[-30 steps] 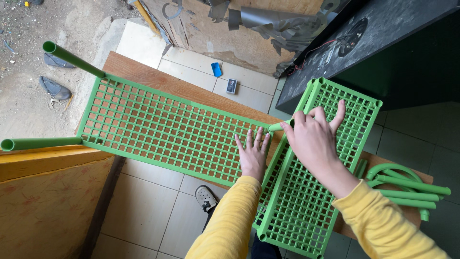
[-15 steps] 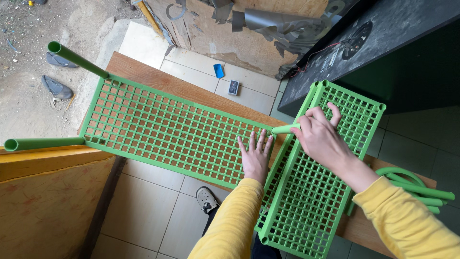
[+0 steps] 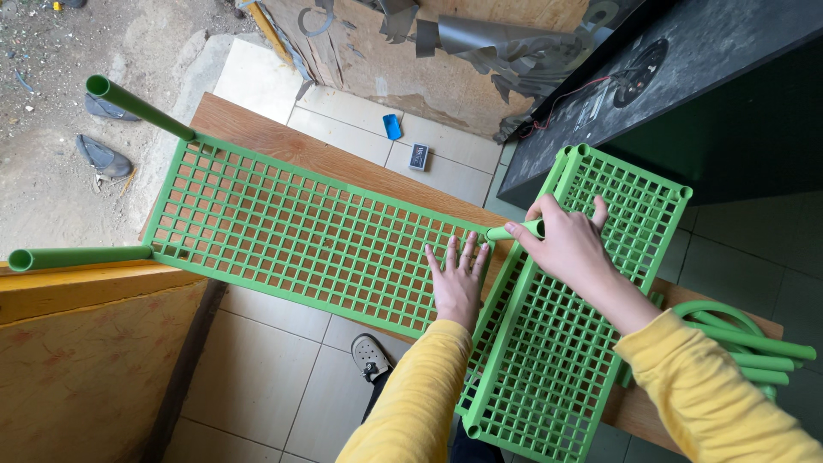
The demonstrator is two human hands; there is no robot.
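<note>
My left hand (image 3: 457,287) lies flat, fingers spread, pressing on the near right end of the long green grid shelf (image 3: 300,231), which rests across the wooden tabletop (image 3: 283,146) and hangs off its near edge over the tiled floor (image 3: 283,360). My right hand (image 3: 570,249) is closed in a pinch round a short green tube (image 3: 514,230), thumb and fingers wrapped on its right end, the tube's open end pointing at the shelf's corner socket, just beside it; whether it is seated yet I cannot tell. The hand sits over a second green grid panel (image 3: 557,343) that lies tilted, leaning off the tabletop toward me. Two more green tubes (image 3: 137,107) stick out from the shelf's far left corners. Judging by looks: moulded plastic, light, fairly stiff but the grid will flex if lifted from one end; smooth tube could slip, so grip near the end and hold the shelf by its rim close to the corner. Curved green parts (image 3: 737,330) are piled at right. On the floor beyond the tabletop: a small blue package (image 3: 392,126) and a small dark rectangular box (image 3: 418,156), lettering too small to tell. A black cabinet (image 3: 686,86) stands at upper right, and a grey shoe (image 3: 370,356) shows below.
</note>
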